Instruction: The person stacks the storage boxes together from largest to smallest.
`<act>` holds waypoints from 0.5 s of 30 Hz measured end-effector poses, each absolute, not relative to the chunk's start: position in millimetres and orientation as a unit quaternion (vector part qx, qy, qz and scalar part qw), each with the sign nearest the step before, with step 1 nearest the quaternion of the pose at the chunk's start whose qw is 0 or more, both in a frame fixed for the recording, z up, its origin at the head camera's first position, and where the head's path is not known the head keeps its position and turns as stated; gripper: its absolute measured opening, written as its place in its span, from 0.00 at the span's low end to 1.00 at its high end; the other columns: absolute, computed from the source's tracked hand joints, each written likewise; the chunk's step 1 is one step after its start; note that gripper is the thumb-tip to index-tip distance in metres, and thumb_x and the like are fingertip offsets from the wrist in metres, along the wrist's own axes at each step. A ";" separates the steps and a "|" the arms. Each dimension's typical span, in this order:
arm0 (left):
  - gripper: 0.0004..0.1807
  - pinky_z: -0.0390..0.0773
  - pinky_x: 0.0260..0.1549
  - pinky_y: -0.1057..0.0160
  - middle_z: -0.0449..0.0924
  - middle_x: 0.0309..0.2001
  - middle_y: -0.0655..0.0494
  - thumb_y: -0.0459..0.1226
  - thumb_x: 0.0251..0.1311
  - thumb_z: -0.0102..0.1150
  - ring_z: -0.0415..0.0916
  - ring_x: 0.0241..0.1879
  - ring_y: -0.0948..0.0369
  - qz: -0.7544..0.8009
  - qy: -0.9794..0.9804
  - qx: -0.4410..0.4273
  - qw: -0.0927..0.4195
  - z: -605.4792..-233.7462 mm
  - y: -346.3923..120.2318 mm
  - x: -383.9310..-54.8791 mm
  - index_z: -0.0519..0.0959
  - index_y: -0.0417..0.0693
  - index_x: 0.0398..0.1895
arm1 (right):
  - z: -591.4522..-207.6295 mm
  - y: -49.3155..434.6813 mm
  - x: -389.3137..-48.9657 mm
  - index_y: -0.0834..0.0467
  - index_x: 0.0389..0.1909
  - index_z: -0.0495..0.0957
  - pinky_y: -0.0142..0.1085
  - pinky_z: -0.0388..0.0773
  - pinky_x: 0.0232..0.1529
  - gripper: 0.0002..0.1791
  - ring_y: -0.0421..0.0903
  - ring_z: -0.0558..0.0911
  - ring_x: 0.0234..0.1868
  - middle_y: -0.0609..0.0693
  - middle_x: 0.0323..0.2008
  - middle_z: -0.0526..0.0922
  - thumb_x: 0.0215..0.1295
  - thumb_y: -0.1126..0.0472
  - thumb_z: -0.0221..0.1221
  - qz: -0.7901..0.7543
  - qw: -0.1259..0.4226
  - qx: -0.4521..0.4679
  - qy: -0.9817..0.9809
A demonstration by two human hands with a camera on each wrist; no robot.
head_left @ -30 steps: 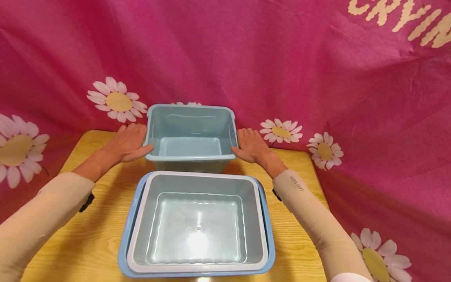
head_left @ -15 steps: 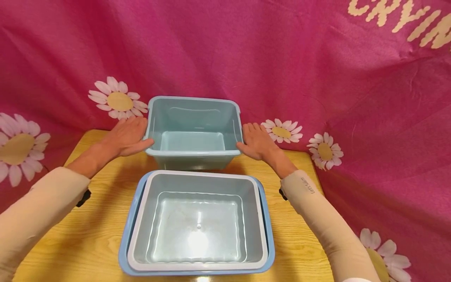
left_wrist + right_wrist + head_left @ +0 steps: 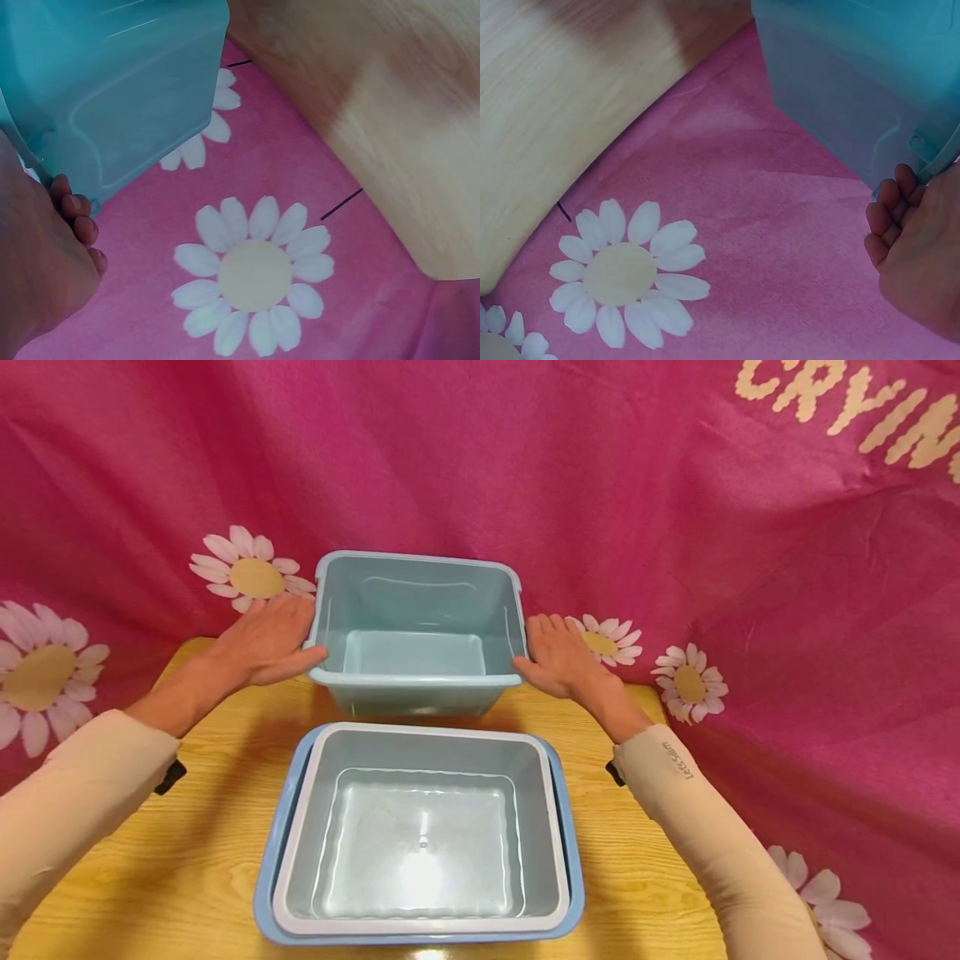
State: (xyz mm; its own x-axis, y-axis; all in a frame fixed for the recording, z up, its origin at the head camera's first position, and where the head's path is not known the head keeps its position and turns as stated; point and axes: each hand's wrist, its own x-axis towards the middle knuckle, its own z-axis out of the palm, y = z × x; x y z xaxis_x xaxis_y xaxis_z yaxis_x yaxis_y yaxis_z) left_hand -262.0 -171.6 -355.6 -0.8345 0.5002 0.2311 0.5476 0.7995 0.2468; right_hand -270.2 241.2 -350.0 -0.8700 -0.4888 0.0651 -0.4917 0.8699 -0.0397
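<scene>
A blue-green plastic bin (image 3: 420, 700) hangs tilted above the back of the table, its open top facing me. On its left rim, my left hand (image 3: 262, 642) grips with fingers curled underneath and thumb at the front corner. My right hand (image 3: 564, 660) holds the opposite rim the same way. Both wrist views show curled fingertips (image 3: 77, 204) below the bin's edge, and the bin's outer wall (image 3: 832, 97) stands apart from the wood. In front sits a grey bin (image 3: 442, 747) nested in a larger blue bin (image 3: 264, 893).
The wooden table (image 3: 187, 827) reaches a pink cloth (image 3: 600, 485) printed with daisies and letters, which hangs behind and at both sides. The nested bins stand close in front of the raised one.
Both hands have lifted the blue-green bin upward and somewhat nearer, and it looks larger. The nested grey and blue bins have stayed in place.
</scene>
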 end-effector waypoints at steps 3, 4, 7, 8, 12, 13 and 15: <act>0.16 0.66 0.31 0.52 0.70 0.30 0.52 0.47 0.54 0.59 0.70 0.33 0.54 -0.153 -0.946 -0.276 0.077 -349.0 -170.1 -262.3 0.72 0.46 0.38 | -344.3 242.7 -269.3 0.66 0.45 0.65 0.50 0.64 0.50 0.22 0.58 0.71 0.44 0.59 0.38 0.71 0.63 0.50 0.47 0.023 0.031 0.254 -0.966; 0.17 0.66 0.30 0.53 0.70 0.30 0.53 0.47 0.54 0.60 0.70 0.32 0.54 -0.151 -0.946 -0.276 0.077 -346.7 -169.7 -262.2 0.72 0.46 0.38 | -342.2 243.1 -268.9 0.66 0.45 0.65 0.50 0.64 0.50 0.22 0.58 0.70 0.44 0.59 0.38 0.71 0.63 0.50 0.47 0.023 0.031 0.254 -0.966; 0.16 0.64 0.30 0.53 0.70 0.29 0.52 0.47 0.54 0.60 0.69 0.33 0.54 -0.143 -0.947 -0.275 0.081 -340.2 -168.4 -261.3 0.72 0.46 0.37 | -336.1 244.5 -267.6 0.66 0.44 0.65 0.50 0.64 0.50 0.21 0.58 0.70 0.43 0.59 0.37 0.71 0.63 0.50 0.47 0.025 0.026 0.253 -0.967; 0.16 0.64 0.30 0.53 0.69 0.29 0.52 0.47 0.53 0.60 0.69 0.32 0.54 -0.142 -0.947 -0.276 0.083 -338.5 -168.1 -261.1 0.72 0.46 0.36 | -334.4 245.0 -267.2 0.66 0.45 0.65 0.50 0.64 0.51 0.22 0.57 0.70 0.44 0.59 0.37 0.71 0.63 0.50 0.47 0.024 0.026 0.252 -0.967; 0.15 0.63 0.30 0.53 0.69 0.29 0.51 0.46 0.53 0.59 0.69 0.33 0.54 -0.140 -0.945 -0.282 0.085 -331.6 -167.4 -259.8 0.71 0.45 0.35 | -327.1 246.5 -264.0 0.66 0.45 0.65 0.51 0.64 0.51 0.22 0.58 0.71 0.45 0.60 0.38 0.71 0.63 0.50 0.47 0.018 0.031 0.254 -0.967; 0.15 0.63 0.30 0.54 0.69 0.30 0.51 0.46 0.53 0.58 0.69 0.33 0.54 -0.140 -0.945 -0.284 0.085 -329.9 -167.3 -259.5 0.71 0.45 0.35 | -325.3 246.8 -263.1 0.66 0.45 0.64 0.51 0.64 0.51 0.22 0.59 0.71 0.45 0.60 0.38 0.71 0.63 0.50 0.47 0.016 0.033 0.254 -0.967; 0.15 0.63 0.30 0.54 0.69 0.29 0.52 0.46 0.54 0.58 0.68 0.32 0.54 -0.141 -0.944 -0.288 0.084 -326.6 -167.2 -259.0 0.71 0.45 0.35 | -321.7 247.2 -261.0 0.66 0.43 0.64 0.51 0.64 0.51 0.21 0.59 0.71 0.44 0.60 0.37 0.71 0.63 0.50 0.47 0.018 0.035 0.250 -0.967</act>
